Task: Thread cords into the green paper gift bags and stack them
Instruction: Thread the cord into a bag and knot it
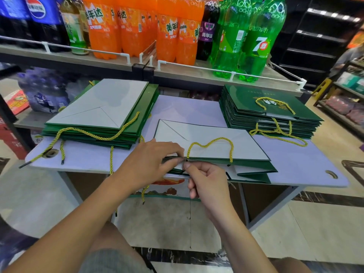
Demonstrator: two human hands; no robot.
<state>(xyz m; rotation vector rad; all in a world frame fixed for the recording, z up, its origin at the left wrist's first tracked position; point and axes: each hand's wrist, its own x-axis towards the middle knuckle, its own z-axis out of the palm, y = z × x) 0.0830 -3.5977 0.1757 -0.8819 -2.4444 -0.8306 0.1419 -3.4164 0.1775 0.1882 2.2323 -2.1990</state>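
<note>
Pinch grip: my left hand (151, 160) and right hand (204, 178) both nip the near edge of the flat green gift bag (212, 146), yellow cord (210, 143) looped, mid-table (295, 166); left stack (94, 133) at ten o'clock, right stack (256, 115) at two.

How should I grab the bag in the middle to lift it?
Probably the middle of its cord, from above: the loop arches loose on the flat bag, clear of the left hand and right hand pinching at its left end.
</note>
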